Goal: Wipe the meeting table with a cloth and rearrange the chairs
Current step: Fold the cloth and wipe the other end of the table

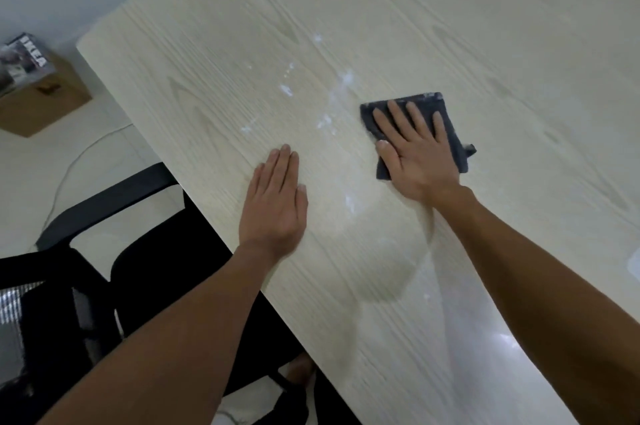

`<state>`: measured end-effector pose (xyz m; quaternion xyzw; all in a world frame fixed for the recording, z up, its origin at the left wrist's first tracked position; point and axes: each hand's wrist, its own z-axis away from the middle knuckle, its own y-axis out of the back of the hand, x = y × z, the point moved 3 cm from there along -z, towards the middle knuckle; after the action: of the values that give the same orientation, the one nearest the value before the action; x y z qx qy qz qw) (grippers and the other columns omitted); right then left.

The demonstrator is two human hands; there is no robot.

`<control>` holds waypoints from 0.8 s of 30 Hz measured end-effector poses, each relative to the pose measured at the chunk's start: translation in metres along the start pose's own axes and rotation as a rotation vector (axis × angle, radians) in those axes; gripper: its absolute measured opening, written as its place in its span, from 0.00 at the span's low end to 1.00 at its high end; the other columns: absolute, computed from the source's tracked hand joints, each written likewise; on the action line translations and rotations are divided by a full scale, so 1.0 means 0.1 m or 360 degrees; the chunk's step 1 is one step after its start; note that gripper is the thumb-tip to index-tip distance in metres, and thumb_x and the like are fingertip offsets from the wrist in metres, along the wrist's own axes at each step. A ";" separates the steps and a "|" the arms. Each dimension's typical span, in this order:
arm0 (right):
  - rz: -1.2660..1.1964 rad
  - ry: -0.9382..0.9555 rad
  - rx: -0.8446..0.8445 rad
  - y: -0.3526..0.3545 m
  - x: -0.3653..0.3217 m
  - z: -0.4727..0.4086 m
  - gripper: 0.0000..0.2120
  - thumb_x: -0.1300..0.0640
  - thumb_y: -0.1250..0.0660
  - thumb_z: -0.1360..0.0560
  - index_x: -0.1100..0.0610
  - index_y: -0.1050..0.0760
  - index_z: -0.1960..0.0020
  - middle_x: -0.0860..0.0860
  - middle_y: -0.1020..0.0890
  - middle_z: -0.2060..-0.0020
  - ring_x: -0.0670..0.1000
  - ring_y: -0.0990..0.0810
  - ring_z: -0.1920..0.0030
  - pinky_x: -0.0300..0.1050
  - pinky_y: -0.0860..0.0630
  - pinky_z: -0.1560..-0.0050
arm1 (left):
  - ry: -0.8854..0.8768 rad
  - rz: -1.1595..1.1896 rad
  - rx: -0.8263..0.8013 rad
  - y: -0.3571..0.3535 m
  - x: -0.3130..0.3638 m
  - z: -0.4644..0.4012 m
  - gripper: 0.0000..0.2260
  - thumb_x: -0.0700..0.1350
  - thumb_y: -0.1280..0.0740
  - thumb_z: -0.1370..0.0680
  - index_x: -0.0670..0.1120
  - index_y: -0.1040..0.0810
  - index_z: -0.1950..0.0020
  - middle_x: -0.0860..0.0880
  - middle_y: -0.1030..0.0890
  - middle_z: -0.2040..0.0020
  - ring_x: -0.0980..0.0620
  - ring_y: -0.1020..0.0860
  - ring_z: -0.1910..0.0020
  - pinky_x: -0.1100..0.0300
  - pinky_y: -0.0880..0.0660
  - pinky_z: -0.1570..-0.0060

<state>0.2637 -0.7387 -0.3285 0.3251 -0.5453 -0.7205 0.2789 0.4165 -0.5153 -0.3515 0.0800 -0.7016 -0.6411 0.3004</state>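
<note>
Meanwhile, at a pale wood-grain table [450,26], a person pressed a dark grey cloth [450,134] flat against the top with the right hand [412,151], fingers spread straight over the folded fabric rather than curled round it. The left hand [275,203] lay palm-down and flat on bare wood near the table's edge, fingers together, holding nothing. White smears and specks [332,102] dotted the surface between and beyond the two hands, just left of the cloth. A black chair [138,272] stood at the table's near-left edge, its armrest close to the edge and its seat partly under the top. Farther off on the light floor sat a brown box [45,102] with what appeared to be a printed magazine [24,59] on it, its cover too blurred to read, and a thin white cable [79,158] curved across the floor.
</note>
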 end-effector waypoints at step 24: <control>0.0038 0.0233 0.0062 0.09 -0.80 -1.15 0.28 0.43 0.59 0.13 0.46 0.52 0.14 0.47 0.49 0.14 0.54 0.53 0.15 0.61 0.60 0.17 | 0.0026 -0.0054 -0.0098 0.02 -0.01 -0.03 0.26 0.50 0.51 0.13 0.43 0.44 0.15 0.47 0.45 0.14 0.50 0.51 0.15 0.48 0.50 0.16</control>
<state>0.4036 -0.7495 -0.3290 0.3757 -0.5412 -0.6807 0.3202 0.4193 -0.5174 -0.3497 0.0877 -0.6777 -0.6667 0.2975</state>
